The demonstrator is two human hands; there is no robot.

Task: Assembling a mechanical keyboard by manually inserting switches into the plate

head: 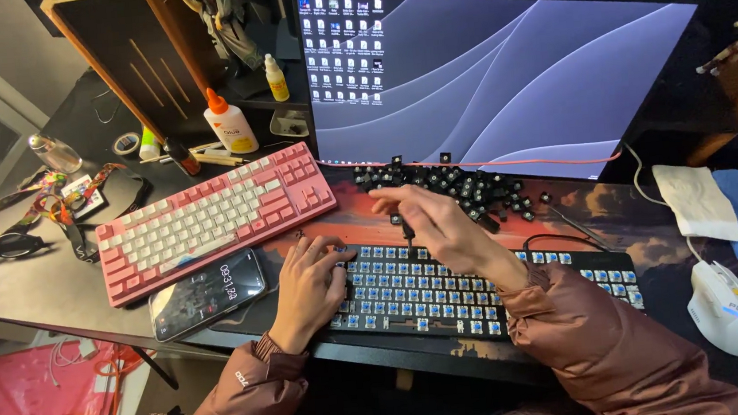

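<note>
Your left hand (309, 284) lies flat, fingers spread, on the left end of the black keyboard (483, 291) with its blue switches bare. Your right hand (432, 220) hovers over the middle — its grip pinching a small dark keycap puller (408, 231). Loose black keycaps (465, 186) lie heaped just behind, near the pink keyboard (210, 217).

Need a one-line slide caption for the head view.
Left hand steadies a black keyboard with bare blue switches while right hand holds a small black tool above it; removed keycaps piled behind.
</note>
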